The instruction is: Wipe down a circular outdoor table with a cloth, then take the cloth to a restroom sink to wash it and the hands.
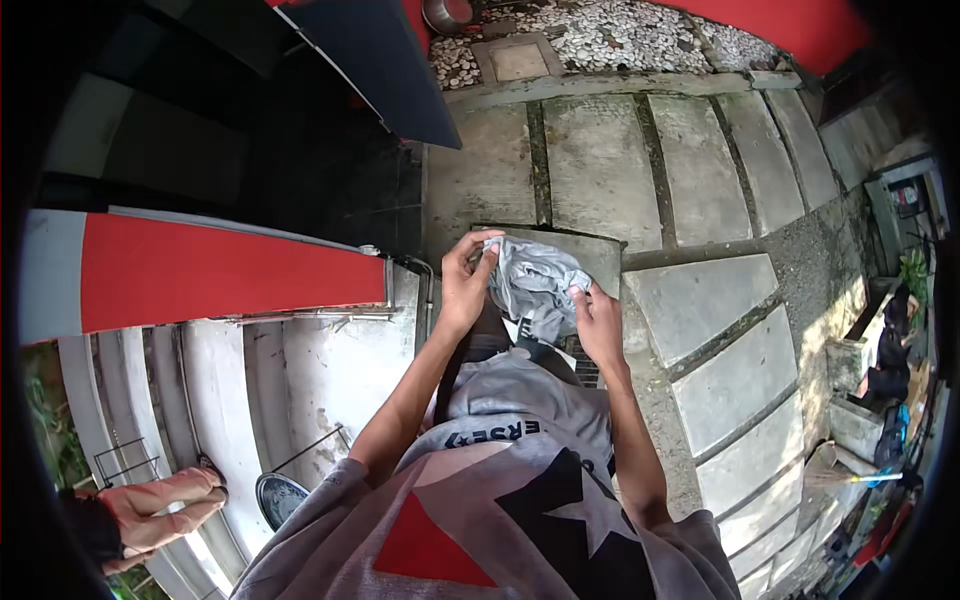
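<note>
A crumpled light grey cloth (536, 274), likely a garment, is stretched between my two hands in front of me. At its upper left corner, my left hand (469, 277) pinches the fabric between thumb and fingers. The lower right edge of the cloth is gripped by my right hand (598, 319), thumb on top. Part of the cloth hangs down towards my lap, where a dark patch with white marks shows. The fingertips behind the fabric are partly hidden. My grey shirt (525, 397), printed with a white star and a red shape, fills the foreground.
Concrete paving slabs (600, 165) lie ahead and to the right, with white pebbles (630, 37) beyond. A red wall edge (232, 270) juts in from the left. Another person (161, 499) is by pale steps (214, 405). At right are a broom (862, 478) and concrete planters (855, 427).
</note>
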### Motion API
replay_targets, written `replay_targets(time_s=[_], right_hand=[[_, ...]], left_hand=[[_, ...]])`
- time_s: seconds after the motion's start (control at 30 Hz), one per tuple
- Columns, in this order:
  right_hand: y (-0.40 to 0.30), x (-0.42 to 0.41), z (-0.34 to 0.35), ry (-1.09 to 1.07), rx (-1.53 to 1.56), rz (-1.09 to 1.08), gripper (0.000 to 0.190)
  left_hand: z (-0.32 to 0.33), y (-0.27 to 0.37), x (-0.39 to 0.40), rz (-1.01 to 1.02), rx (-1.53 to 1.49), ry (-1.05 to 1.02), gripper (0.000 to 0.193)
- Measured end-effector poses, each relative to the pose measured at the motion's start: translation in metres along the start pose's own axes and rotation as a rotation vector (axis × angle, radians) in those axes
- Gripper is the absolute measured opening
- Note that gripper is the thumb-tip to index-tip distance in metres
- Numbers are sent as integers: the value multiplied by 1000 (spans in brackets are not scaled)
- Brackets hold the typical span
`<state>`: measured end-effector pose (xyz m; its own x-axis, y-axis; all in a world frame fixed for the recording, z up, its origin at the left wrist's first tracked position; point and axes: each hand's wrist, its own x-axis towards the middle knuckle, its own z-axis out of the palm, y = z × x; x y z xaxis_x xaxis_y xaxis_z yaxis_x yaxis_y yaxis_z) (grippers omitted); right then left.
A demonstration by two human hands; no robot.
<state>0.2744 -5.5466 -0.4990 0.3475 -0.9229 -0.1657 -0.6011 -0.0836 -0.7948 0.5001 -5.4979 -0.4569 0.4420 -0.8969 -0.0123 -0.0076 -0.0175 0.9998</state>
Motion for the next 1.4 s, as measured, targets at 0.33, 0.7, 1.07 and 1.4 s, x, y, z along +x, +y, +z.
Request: replay_targets(time_s=[0.33,0.7,1.07,1.4], right_hand=[[-10,54,-28,87,-175,-270,32],[-7,255,120,-139,-355,-507,21],[-201,434,332,-488,-122,-1191,12],[-362,572,533,-780,177,-955,32]], left_hand=[[-24,23,93,275,444,-132,18],[-175,-149,191,116,329,332,15],[-310,-168,265,4,79,299,42],[-472,-170,415,79,189,734,21]])
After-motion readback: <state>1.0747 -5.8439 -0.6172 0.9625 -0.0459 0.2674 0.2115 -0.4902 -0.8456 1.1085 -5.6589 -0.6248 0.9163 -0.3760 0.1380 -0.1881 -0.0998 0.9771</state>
